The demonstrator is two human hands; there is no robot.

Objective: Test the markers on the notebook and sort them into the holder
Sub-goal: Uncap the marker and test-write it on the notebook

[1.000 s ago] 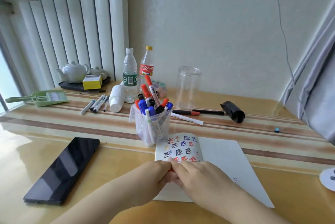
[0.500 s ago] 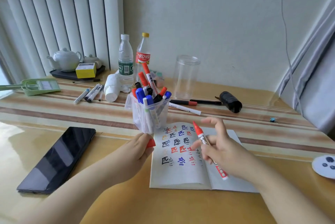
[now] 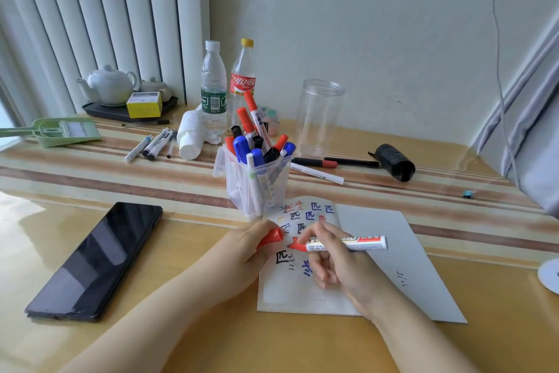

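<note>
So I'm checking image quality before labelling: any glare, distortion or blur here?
Head view: window glare washes the table at left and sheens the phone; wide-angle bending curves the blinds; marker, notebook and both hands are sharp enough.

Glossy, smooth tabletop (image 3: 187, 339) with wood-grain striping under a reflective clear coat. Clear, thin-walled plastic holder (image 3: 257, 188); clear plastic jar (image 3: 319, 118), smooth and shiny. Matt white paper on the notebook (image 3: 390, 236), marked with ink. Smooth plastic barrel with a printed label on the red marker (image 3: 341, 243); glossy red plastic cap (image 3: 272, 236). Black glass-like, mirror-glossy phone (image 3: 96, 254). Glazed white ceramic teapot (image 3: 110, 85). Transparent plastic bottles (image 3: 214, 82). Soft, crumpled white tissue (image 3: 192, 133).
</note>
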